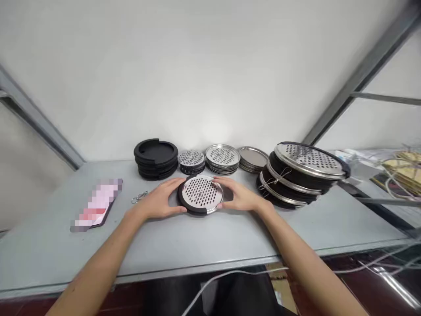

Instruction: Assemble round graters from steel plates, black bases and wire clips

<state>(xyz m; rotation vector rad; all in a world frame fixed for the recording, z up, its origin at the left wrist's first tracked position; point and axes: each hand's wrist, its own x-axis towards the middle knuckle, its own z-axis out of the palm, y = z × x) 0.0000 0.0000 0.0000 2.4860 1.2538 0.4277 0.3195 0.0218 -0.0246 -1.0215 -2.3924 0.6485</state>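
Head view: perforated disc (pixel 201 192) sits between both hands' (pixel 162 199) (pixel 237 195) part-open fingers, gripped at its edges.

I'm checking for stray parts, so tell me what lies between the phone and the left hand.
Small metal wire pieces lie on the table between the phone and the left hand, as the head view shows.

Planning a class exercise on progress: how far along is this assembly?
Probably done: the clipped stack at right.
In hand: a perforated disc in a black holder, between left hand and right hand.
Apparently remaining: stacked black holders and loose perforated discs behind.
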